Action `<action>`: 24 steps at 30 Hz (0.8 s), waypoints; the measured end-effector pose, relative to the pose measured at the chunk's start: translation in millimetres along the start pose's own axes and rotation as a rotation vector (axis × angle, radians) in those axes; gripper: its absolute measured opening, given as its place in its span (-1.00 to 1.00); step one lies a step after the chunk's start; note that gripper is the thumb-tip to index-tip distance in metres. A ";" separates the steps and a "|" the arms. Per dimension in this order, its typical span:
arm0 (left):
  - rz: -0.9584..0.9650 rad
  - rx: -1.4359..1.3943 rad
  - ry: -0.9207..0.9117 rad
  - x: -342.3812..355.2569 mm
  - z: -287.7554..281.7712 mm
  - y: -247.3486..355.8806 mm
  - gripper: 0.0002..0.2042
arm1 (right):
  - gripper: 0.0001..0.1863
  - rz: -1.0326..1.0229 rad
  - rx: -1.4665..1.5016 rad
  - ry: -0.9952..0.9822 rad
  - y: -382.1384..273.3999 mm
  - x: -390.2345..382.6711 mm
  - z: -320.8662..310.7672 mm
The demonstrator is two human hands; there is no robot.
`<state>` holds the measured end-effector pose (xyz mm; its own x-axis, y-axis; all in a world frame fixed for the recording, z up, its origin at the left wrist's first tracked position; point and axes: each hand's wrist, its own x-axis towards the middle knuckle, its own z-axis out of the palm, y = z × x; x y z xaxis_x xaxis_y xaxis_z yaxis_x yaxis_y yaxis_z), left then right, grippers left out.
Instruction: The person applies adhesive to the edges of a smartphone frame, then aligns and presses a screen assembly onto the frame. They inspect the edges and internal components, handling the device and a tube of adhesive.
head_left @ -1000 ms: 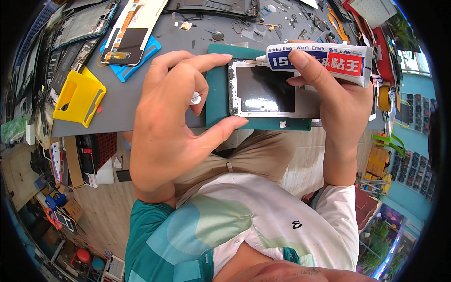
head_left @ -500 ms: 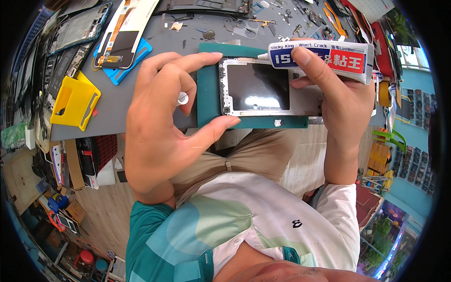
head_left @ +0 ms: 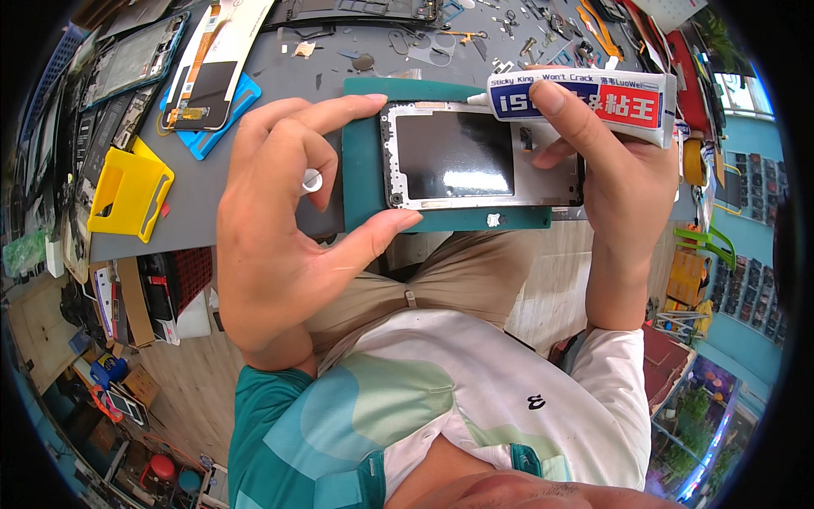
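Observation:
My left hand (head_left: 275, 216) spans the left end of a phone frame (head_left: 449, 157), thumb and index finger at its opposite long edges; a small white cap (head_left: 312, 180) sits in its curled fingers. The silver-rimmed frame, with a glossy dark middle, lies on a green mat (head_left: 363, 109). My right hand (head_left: 615, 178) grips a white, blue and red glue tube (head_left: 636, 110) over the frame's right end, thumb on top, its nozzle at the frame's upper edge. A small white piece (head_left: 493, 220) lies on the mat below the frame.
The grey desk (head_left: 305, 68) holds yellow (head_left: 127, 195) and blue (head_left: 237, 106) stands, a screen assembly (head_left: 203, 76) at back left, stacked phone parts (head_left: 110, 85) along the left, and scattered small parts and orange flex cables (head_left: 602, 34) at the back.
My left hand, the frame and the mat have shifted left in the view, as have desk items. The tube's nozzle is now farther right along the frame's upper edge.

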<state>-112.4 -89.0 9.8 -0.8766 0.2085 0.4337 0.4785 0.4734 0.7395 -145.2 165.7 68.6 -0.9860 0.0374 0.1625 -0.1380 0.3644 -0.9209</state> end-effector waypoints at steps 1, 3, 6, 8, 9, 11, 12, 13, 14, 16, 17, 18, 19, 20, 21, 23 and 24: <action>0.001 0.000 0.000 0.2 -0.2 0.1 -0.40 | -0.74 0.002 -0.005 0.001 0.2 0.0 -0.4; 0.002 -0.001 0.000 0.2 0.3 -0.2 -0.40 | -0.74 0.005 -0.012 0.008 0.5 -0.2 -1.2; -0.002 0.001 -0.001 0.4 0.6 0.0 -0.40 | -0.75 0.001 -0.013 0.013 0.1 -0.5 -2.3; -0.004 0.008 -0.007 1.2 0.0 1.5 -0.41 | -0.75 -0.009 -0.003 0.004 2.3 -0.4 -5.4; -0.005 0.010 -0.010 1.5 -0.1 1.8 -0.41 | -0.74 -0.016 0.001 0.003 3.1 -0.1 -6.4; -0.008 0.010 -0.012 1.0 -1.0 1.4 -0.41 | -0.74 -0.032 0.009 0.001 4.7 0.5 -8.1; -0.009 0.008 -0.012 0.7 -1.1 1.2 -0.41 | -0.74 -0.034 0.004 0.004 5.5 0.6 -9.0; -0.010 0.005 -0.012 0.4 -1.1 1.0 -0.41 | -0.74 -0.035 -0.002 0.007 6.3 0.6 -9.9; -0.009 0.001 -0.012 0.3 -0.6 0.5 -0.41 | -0.73 -0.037 -0.007 0.012 7.0 0.4 -10.6; -0.011 -0.002 -0.016 0.5 -0.2 0.3 -0.41 | -0.74 -0.032 -0.024 0.015 6.5 -0.2 -11.8; -0.013 0.000 -0.019 0.6 -0.2 0.8 -0.41 | -0.74 -0.029 -0.033 0.017 6.4 -0.5 -12.5; -0.014 0.001 -0.020 0.5 0.0 0.9 -0.41 | -0.74 -0.023 -0.035 0.031 6.7 -0.7 -13.2; -0.015 0.001 -0.020 0.6 0.0 1.0 -0.41 | -0.75 -0.017 -0.038 0.044 7.1 -0.7 -13.9; -0.015 0.001 -0.018 0.2 0.2 0.6 -0.41 | -0.75 -0.010 -0.041 0.057 7.5 -0.8 -14.5; -0.015 0.001 -0.016 0.0 0.2 0.3 -0.41 | -0.75 -0.017 -0.054 0.048 8.3 -0.7 -16.5; -0.014 -0.002 -0.013 -0.2 0.4 -0.2 -0.41 | -0.76 -0.031 -0.080 0.029 10.3 -0.5 -21.9; -0.013 -0.004 -0.013 0.0 0.4 -0.5 -0.41 | -0.76 -0.033 -0.084 0.031 11.0 -0.8 -22.9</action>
<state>-112.6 -88.9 9.2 -0.8833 0.2137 0.4172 0.4673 0.4729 0.7470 -143.8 191.0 66.5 -0.9774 0.0527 0.2049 -0.1611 0.4424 -0.8822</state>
